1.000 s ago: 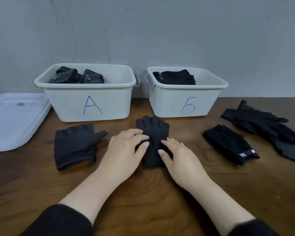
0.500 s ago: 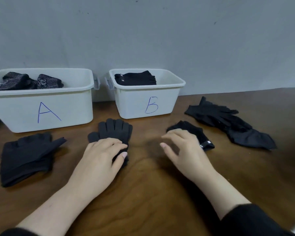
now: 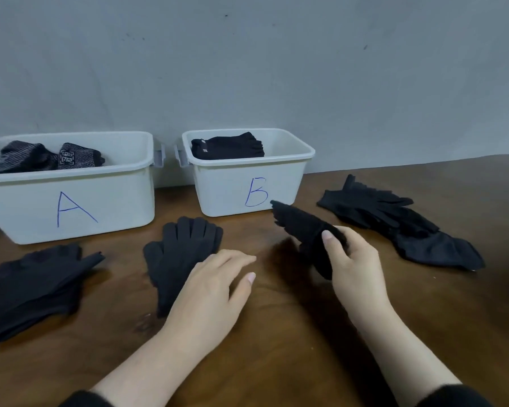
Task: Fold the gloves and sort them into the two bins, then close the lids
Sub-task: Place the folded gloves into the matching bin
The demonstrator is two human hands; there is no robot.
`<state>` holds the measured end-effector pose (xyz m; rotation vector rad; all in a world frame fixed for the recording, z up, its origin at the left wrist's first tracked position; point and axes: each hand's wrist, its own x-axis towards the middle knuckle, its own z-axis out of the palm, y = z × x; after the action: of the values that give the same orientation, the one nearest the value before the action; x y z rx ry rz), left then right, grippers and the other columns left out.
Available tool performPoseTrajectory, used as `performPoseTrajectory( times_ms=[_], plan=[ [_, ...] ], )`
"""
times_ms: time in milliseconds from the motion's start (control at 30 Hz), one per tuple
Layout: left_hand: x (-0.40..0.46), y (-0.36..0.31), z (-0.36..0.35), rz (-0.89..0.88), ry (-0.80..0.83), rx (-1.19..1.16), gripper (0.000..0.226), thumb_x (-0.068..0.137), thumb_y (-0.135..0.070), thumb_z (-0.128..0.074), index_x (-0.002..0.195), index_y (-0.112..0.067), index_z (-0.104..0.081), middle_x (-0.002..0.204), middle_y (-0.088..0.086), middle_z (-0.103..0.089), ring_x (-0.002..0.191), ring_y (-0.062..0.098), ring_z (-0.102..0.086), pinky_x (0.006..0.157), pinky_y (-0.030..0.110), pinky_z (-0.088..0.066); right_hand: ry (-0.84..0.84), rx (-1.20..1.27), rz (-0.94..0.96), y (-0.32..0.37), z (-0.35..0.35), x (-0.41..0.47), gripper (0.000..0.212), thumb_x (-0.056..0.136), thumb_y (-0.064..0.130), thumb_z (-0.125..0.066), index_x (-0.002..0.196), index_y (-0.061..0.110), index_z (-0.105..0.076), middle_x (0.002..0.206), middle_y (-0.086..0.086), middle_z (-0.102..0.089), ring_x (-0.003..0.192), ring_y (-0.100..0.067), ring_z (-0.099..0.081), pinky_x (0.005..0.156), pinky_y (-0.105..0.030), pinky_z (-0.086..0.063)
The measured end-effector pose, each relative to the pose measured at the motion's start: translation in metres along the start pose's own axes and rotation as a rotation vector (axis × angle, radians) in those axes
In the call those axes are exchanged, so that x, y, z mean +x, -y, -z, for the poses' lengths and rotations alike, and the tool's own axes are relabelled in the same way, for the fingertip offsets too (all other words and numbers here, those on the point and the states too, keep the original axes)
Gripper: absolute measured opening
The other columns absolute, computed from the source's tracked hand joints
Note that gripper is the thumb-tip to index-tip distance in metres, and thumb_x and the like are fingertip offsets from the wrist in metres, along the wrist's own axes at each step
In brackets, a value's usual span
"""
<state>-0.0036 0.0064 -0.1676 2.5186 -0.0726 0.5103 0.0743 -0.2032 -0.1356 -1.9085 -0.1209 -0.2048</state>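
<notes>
My right hand (image 3: pixel 353 270) grips a folded black glove (image 3: pixel 301 227) and holds it tilted just above the table in front of bin B (image 3: pixel 288 186). My left hand (image 3: pixel 210 295) lies flat, fingers relaxed, on the lower part of a black knit glove (image 3: pixel 182 248) on the table. Bin B holds a folded black glove (image 3: pixel 228 146). Bin A (image 3: pixel 115 198) on the left holds patterned dark gloves (image 3: pixel 41 157). Both bins are open.
A black fingerless glove pair (image 3: pixel 36 286) lies at the left of the wooden table (image 3: pixel 276 362). A heap of thin black gloves (image 3: pixel 400 227) lies at the right. A grey wall stands right behind the bins.
My right hand left the middle glove, reached right, took hold of the folded black glove and lifted it off the table. The view swung right, so the lid at the left is out of sight.
</notes>
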Motion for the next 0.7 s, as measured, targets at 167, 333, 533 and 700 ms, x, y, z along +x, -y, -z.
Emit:
performPoseTrajectory(
  times_ms=[167, 333, 533, 700],
  plan=[
    [0.001, -0.002, 0.008, 0.046, -0.154, -0.008, 0.044, 0.102, -0.046, -0.04, 0.146, -0.042, -0.043, 0.146, -0.028, -0.034, 0.135, -0.01, -0.026, 0.111, 0.015, -0.016, 0.048, 0.778, -0.253, 0.017, -0.027, -0.001, 0.02, 0.105, 0.025, -0.053, 0.116, 0.017, -0.069, 0.102, -0.003, -0.077, 0.086, -0.014, -0.074, 0.082, -0.038, -0.06],
    [0.0, -0.002, 0.004, -0.063, 0.092, 0.16, 0.048, 0.104, -0.053, -0.033, 0.148, -0.039, -0.042, 0.156, -0.019, -0.03, 0.143, 0.001, -0.019, 0.119, 0.024, -0.011, 0.081, -0.258, -0.03, -0.008, -0.035, -0.006, 0.027, 0.096, 0.051, -0.059, 0.111, 0.029, -0.062, 0.106, 0.013, -0.067, 0.089, -0.004, -0.067, 0.078, -0.026, -0.054],
    [0.002, 0.002, -0.004, -0.075, 0.212, 0.209, 0.045, 0.105, -0.049, -0.035, 0.145, -0.032, -0.049, 0.16, -0.009, -0.032, 0.148, 0.009, -0.024, 0.121, 0.03, -0.01, 0.347, -0.553, 0.444, -0.022, -0.037, -0.009, 0.015, 0.097, 0.031, -0.062, 0.105, 0.032, -0.074, 0.109, 0.025, -0.058, 0.104, 0.0, -0.054, 0.091, -0.02, -0.046],
    [-0.001, 0.01, -0.003, -0.085, 0.118, 0.188, 0.037, 0.106, -0.038, -0.041, 0.134, -0.026, -0.061, 0.151, -0.005, -0.048, 0.143, 0.013, -0.036, 0.12, 0.034, -0.018, 0.305, -0.666, 0.527, -0.02, -0.044, -0.013, 0.014, 0.092, 0.025, -0.068, 0.1, 0.026, -0.079, 0.103, 0.017, -0.063, 0.095, -0.007, -0.056, 0.085, -0.029, -0.047]
  ],
)
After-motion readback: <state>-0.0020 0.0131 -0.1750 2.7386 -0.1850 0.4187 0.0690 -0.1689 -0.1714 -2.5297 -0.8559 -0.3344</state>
